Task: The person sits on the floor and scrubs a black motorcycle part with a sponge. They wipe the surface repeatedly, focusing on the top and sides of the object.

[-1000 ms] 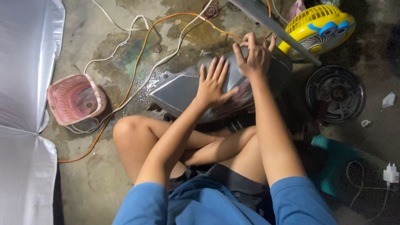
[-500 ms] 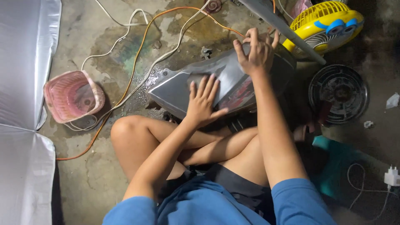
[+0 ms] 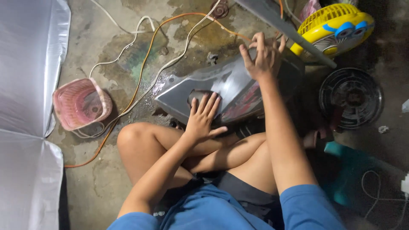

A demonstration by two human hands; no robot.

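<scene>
Head view: both hands [image 3: 200, 121] press grey panel [image 3: 221, 85] beside pink basket [image 3: 81, 103].

One camera on my head, looking steeply down, close over my crossed legs [image 3: 179, 149] and the floor [image 3: 106, 47] ahead.

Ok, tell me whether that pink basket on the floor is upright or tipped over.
Tipped. The pink basket lies on its side on the concrete floor, its open mouth facing the camera so the inside bottom shows.

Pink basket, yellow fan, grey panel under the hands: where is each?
pink basket [image 3: 81, 103], head view, its inside.
yellow fan [image 3: 336, 26], head view, its grille.
grey panel [image 3: 228, 83], head view, its top face.
</scene>
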